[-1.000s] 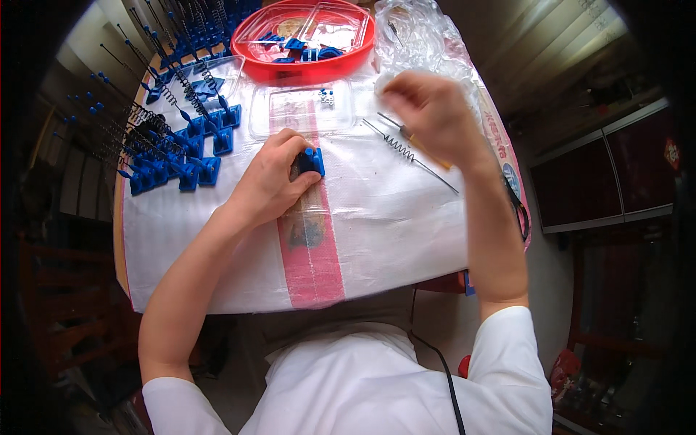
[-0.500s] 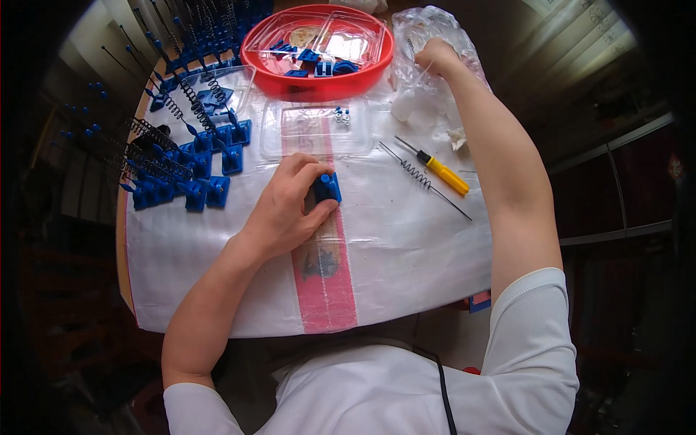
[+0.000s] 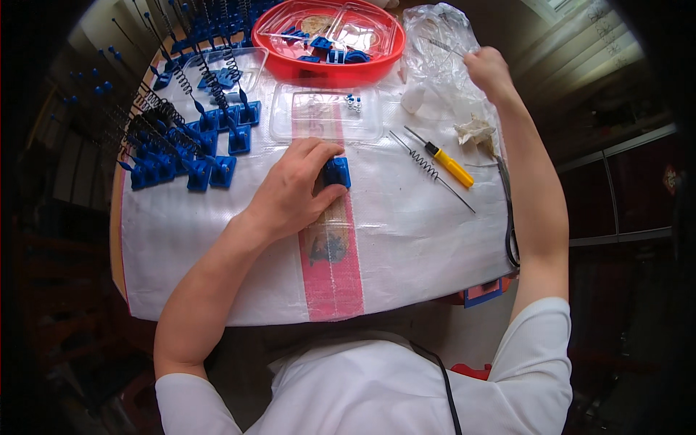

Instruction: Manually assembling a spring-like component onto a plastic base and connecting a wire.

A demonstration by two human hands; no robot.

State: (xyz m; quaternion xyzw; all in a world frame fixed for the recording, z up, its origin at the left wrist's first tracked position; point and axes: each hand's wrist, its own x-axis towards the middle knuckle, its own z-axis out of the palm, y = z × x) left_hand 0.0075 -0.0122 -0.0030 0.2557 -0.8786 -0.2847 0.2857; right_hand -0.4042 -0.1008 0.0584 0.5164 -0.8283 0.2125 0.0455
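Note:
My left hand [image 3: 290, 181] is closed on a small blue plastic base [image 3: 338, 172], gripped between thumb and fingers above the pink stripe of the table cover. At the far right, my right hand [image 3: 489, 71] is closed on the end of a thin coil spring [image 3: 441, 46] with a straight wire end. Part of that spring lies over or inside a crumpled clear plastic bag [image 3: 428, 29]; which one I cannot tell. Between my arms rest a yellow-handled screwdriver [image 3: 451, 167] and another spring wire [image 3: 423, 164] with straight ends.
Many blue bases with upright springs [image 3: 196, 148] crowd the left side. A red basin [image 3: 326, 71] holds clear trays and blue parts. A clear shallow tray [image 3: 286, 119] contains several tiny parts. Crumpled tissue [image 3: 475, 130] and a black cord [image 3: 510, 217] lie at the right.
My right hand has drawn back to the right from the plastic bag, pulling a spring's wire end with it. My left hand keeps its hold on the blue base. The view has shifted slightly.

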